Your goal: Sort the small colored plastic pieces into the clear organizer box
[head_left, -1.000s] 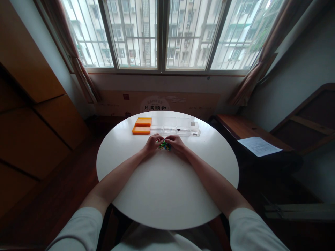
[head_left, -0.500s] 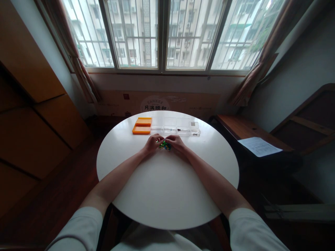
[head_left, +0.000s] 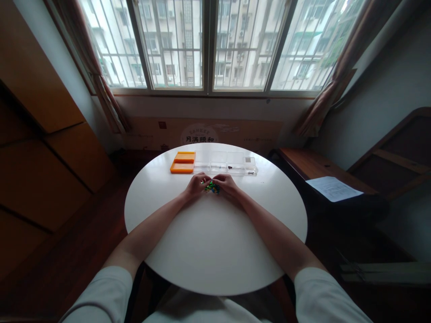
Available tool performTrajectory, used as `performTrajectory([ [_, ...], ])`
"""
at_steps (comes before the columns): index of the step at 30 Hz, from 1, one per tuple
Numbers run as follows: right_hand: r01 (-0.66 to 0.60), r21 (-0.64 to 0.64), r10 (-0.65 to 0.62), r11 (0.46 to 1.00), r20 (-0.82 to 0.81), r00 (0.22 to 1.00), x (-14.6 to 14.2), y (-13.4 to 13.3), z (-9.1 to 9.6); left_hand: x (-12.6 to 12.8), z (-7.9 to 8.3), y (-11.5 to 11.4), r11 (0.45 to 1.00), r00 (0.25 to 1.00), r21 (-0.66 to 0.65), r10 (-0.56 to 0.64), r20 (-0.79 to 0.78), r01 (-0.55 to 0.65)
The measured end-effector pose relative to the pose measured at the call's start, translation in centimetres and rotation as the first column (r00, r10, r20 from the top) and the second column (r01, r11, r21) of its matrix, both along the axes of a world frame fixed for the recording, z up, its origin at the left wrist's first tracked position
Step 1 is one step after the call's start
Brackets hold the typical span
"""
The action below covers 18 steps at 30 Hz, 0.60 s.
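Note:
A small pile of tiny green, blue and yellow pieces (head_left: 212, 187) lies on the white round table (head_left: 208, 242), between my hands. My left hand (head_left: 196, 184) is at the pile's left edge, its fingers curled together. From the other side my right hand (head_left: 225, 182) meets it, thumb and fingers pinched just above the pieces. The fingertips of both hands come together there. Whatever they pinch is too small to make out. Just beyond the hands stand an orange two-part tray (head_left: 182, 170) and a row of clear plastic boxes (head_left: 218, 158).
A few tiny dark bits (head_left: 230, 168) sit in the clear boxes. To the right, a sheet of paper (head_left: 334, 188) rests on a low wooden bench (head_left: 303, 163). A barred window (head_left: 208, 45) is ahead, and wooden cabinets (head_left: 60, 170) stand on the left.

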State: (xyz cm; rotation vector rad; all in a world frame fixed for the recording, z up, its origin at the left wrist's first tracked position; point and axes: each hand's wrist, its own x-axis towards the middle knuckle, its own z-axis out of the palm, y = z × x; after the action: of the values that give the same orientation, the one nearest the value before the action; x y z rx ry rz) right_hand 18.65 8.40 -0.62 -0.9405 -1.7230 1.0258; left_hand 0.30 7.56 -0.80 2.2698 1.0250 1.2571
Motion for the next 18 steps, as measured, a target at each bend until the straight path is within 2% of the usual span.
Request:
performTrajectory([
  [18,-0.011,-0.011,0.011,1.0,-0.002,1.0,-0.05,-0.2,0.27,-0.03,-0.11,0.1,1.0,1.0,-0.018,0.013,0.0,-0.013],
])
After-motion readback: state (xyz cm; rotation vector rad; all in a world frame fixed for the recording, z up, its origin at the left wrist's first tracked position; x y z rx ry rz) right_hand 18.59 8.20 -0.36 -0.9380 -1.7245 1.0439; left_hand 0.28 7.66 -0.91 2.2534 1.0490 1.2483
